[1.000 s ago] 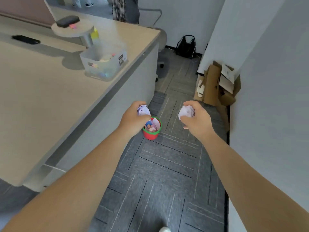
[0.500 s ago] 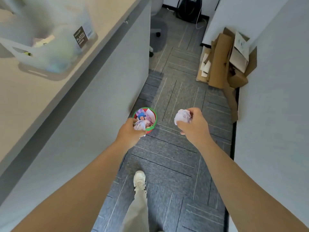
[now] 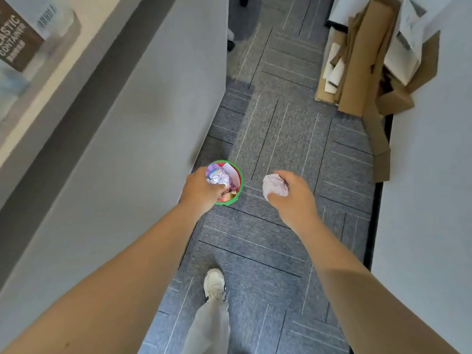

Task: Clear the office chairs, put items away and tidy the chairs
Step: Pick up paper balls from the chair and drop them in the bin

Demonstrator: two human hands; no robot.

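My left hand (image 3: 201, 191) is closed around a crumpled wad of purple-and-white paper (image 3: 217, 176), held directly over a small red bin with a green rim (image 3: 236, 172) that stands on the grey carpet tiles (image 3: 281, 139) against the foot of a grey desk panel (image 3: 143, 118). The bin already holds scraps of paper. My right hand (image 3: 291, 198) grips a second crumpled ball of pale paper (image 3: 274, 186), off to the right of the bin and clear of it. Below, my white sneaker (image 3: 214, 283) steps forward. Flattened cardboard (image 3: 362, 62) leans against the wall at upper right. A labelled plastic container (image 3: 28, 34) sits on the desktop, upper left.
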